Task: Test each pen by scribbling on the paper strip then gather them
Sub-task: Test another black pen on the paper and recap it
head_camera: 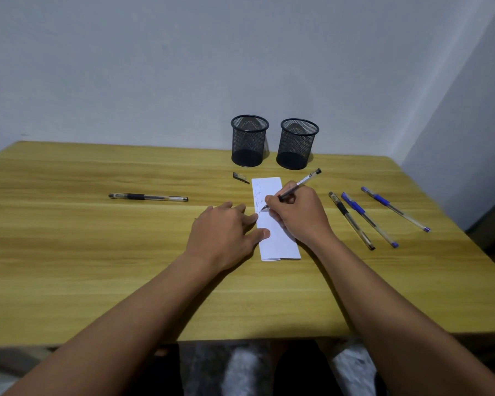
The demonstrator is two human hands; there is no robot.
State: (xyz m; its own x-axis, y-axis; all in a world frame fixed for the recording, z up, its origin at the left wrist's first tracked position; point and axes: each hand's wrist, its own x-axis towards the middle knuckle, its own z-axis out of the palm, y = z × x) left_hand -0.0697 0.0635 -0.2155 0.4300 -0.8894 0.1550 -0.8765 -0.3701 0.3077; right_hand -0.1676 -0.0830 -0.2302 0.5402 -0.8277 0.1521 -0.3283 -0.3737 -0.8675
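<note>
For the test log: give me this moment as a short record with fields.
right hand: grip on a black pen, tip on the paper strip
left hand: flat, fingers pinning the strip's left edge
strip: several scribbles near its top
loose cap: beside the strip's top left
pens lying right: one black pen, two blue pens
pen lying left: one black
mesh cups: two, both look empty

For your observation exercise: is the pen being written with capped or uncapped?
Uncapped: the pen in the right hand shows a bare tip on the paper strip; a loose cap lies nearby.
</note>
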